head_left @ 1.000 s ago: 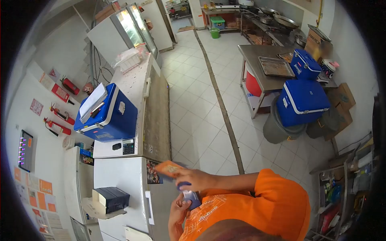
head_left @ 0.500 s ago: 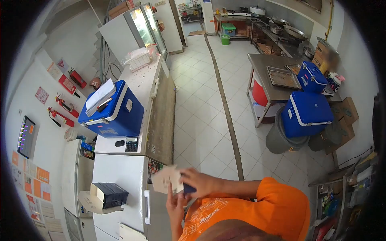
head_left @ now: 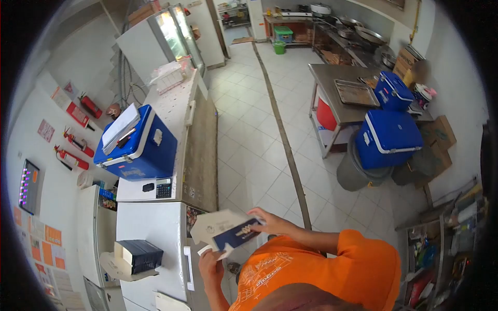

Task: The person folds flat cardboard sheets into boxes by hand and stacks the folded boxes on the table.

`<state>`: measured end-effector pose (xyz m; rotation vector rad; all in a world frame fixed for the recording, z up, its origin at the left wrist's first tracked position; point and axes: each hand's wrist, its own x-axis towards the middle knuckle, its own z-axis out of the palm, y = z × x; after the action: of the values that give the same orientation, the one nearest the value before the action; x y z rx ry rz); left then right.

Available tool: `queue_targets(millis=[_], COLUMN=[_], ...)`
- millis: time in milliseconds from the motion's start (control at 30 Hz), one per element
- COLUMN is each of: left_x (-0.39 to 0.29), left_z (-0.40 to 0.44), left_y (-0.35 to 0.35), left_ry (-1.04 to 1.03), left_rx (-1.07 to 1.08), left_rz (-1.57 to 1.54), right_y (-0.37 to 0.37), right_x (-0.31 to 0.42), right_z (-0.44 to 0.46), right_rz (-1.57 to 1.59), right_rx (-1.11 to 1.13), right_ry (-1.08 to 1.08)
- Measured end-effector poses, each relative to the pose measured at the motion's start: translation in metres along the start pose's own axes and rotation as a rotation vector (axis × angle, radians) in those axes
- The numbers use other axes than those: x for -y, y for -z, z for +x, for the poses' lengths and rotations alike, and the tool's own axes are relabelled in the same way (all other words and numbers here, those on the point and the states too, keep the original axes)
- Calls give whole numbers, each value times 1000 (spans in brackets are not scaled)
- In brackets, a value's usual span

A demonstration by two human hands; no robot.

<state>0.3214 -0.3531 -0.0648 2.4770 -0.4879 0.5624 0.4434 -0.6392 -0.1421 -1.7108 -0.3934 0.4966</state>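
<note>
Between my two hands is a folding carton (head_left: 233, 234), with beige flaps spread toward the left and a navy panel with pale lettering. My right hand (head_left: 268, 222) grips its right end, fingers curled over the edge. At its lower left corner, my left hand (head_left: 210, 265) pinches a beige flap. An open carton (head_left: 118, 267) lies left of my hands on a white appliance top (head_left: 171, 228), its flaps spread out. Dark blue stacked pieces (head_left: 142, 255) sit in that carton; their kind is too small to tell.
A blue cooler (head_left: 140, 150) with papers on its lid stands on the counter, behind a calculator (head_left: 164, 188). To the right, another blue cooler (head_left: 389, 139) rests on a grey bin (head_left: 355, 168) beside a steel table (head_left: 342, 111). Shelves (head_left: 436, 243) stand at lower right.
The carton has turned and spread, so its navy lettered panel now shows. My right hand has moved right and up, my left hand left and down. The whole view has shifted slightly.
</note>
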Motion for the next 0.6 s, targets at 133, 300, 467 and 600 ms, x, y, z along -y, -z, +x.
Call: queue_targets(millis=[133,300,467,600], left_x=[-13,5,-9,5], left_z=[-1,-35,-16,-33], left_y=[-6,-10,13,-5], left_ry=[25,727,839,1062], left_rx=[118,270,596,440], left_rz=[-59,-609,-904,-1394], right_y=[-11,-38,-51,-57], right_x=[34,83,109,92], right_z=[-2,-8,-8,4], right_rz=[130,-90,-196,-493], right_rx=[361,17,236,351], right_ry=[44,668,877,835])
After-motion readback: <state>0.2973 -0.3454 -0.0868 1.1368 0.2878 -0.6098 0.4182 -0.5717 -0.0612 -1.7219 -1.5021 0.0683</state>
